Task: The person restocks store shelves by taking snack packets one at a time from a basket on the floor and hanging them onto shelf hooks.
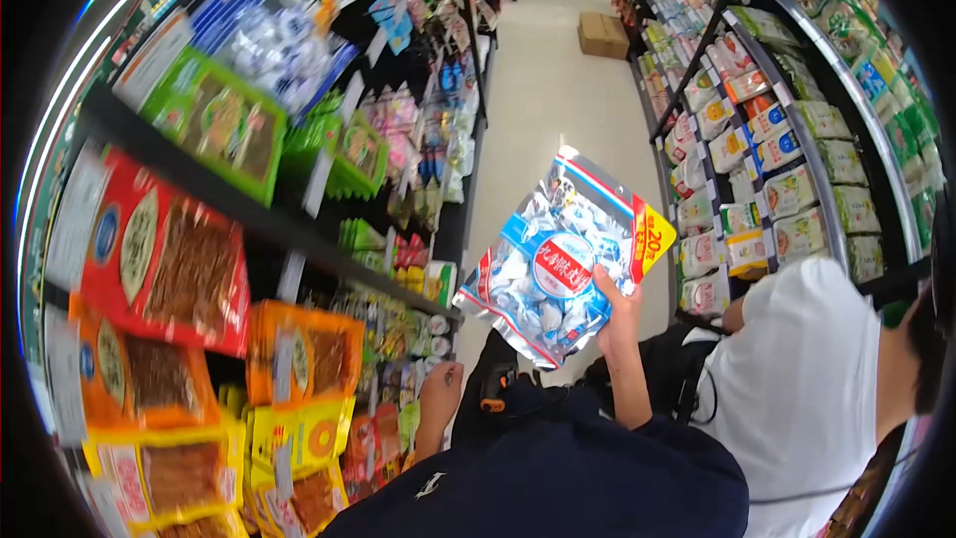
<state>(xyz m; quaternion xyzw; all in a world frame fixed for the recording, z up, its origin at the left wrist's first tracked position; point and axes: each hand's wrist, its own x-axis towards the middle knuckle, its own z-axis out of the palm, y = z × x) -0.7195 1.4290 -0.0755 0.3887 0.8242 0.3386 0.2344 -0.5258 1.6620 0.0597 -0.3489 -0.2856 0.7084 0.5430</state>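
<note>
My right hand [619, 313] grips a clear bag of wrapped candies [558, 257] by its right side, with the thumb over the front. The bag has blue and white printing, a red label and a yellow corner marked 20. It is tilted in front of my body above the aisle floor. Low on the left, my left hand [439, 397] hangs near my leg with its fingers curled, and I see nothing in it. Close to that hand stands the left shelf, where red packets [169, 254] and orange packets [151, 371] of brown snack strips hang.
Shelves with bagged goods [792, 189] run along the right side. A person in a white shirt [797, 379] is close at my right. A cardboard box [602, 35] sits on the aisle floor [563, 80] further ahead. Green packets [219, 120] hang at upper left.
</note>
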